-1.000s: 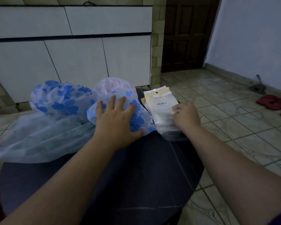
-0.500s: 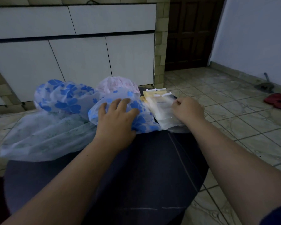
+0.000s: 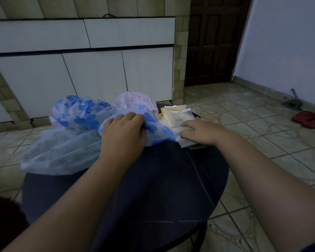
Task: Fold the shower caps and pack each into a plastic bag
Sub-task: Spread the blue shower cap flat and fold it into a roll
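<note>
Our left hand (image 3: 123,134) curls its fingers round the blue-flowered cap (image 3: 153,129) at the worktop's (image 3: 153,188) far edge. Our right hand (image 3: 201,131) lies flat, fingers straight, on the bags (image 3: 176,117) just beside it.

A round dark table (image 3: 153,188) fills the foreground, its top a deep navy with a thin pale scratch line running near the close edge. Behind it, white cabinets (image 3: 91,73) stretch across the back, two wide drawers (image 3: 80,33) above the lower doors, framed by greenish-tan tiles (image 3: 179,70). To the right of that tiled column stands a dark wooden door (image 3: 215,42), panelled and closed. A pale blue-white wall (image 3: 284,42) runs along the right. The floor (image 3: 244,113) is beige patterned tile. Against the wall's foot sits a dark dustpan (image 3: 291,101), and just beside it, red slippers (image 3: 309,119) lie on the tiles.
</note>
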